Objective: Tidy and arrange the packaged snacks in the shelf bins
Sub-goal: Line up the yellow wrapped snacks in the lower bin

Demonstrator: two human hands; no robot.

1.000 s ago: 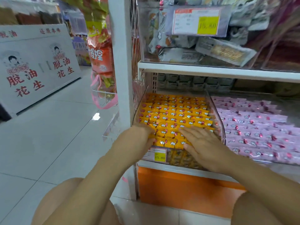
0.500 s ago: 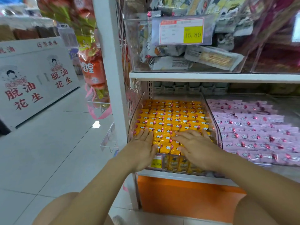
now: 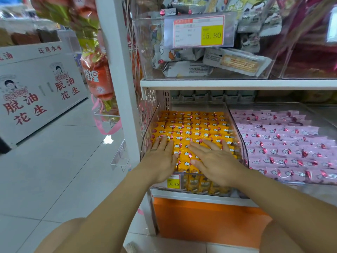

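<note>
A clear plastic bin [image 3: 148, 128] on the lower shelf holds neat rows of small yellow snack packets [image 3: 193, 125]. My left hand [image 3: 161, 157] lies flat on the front left rows with straight fingers. My right hand [image 3: 212, 161] lies flat on the front middle rows, fingers spread and straight. Both palms press down on the packets; neither hand holds one. To the right, a second clear bin holds rows of pink snack packets [image 3: 284, 143].
A white shelf upright [image 3: 116, 70] stands left of the bin. The upper shelf carries a clear bin of grey snack packs [image 3: 191, 68] with a 15.80 price tag [image 3: 198, 31]. An orange base panel [image 3: 200, 216] sits below. Tiled floor [image 3: 54, 170] and a white display stand [image 3: 36, 84] lie left.
Both hands have slid further back over the yellow packets, with the fingers now stretched flat. The camera has tilted upward a little.
</note>
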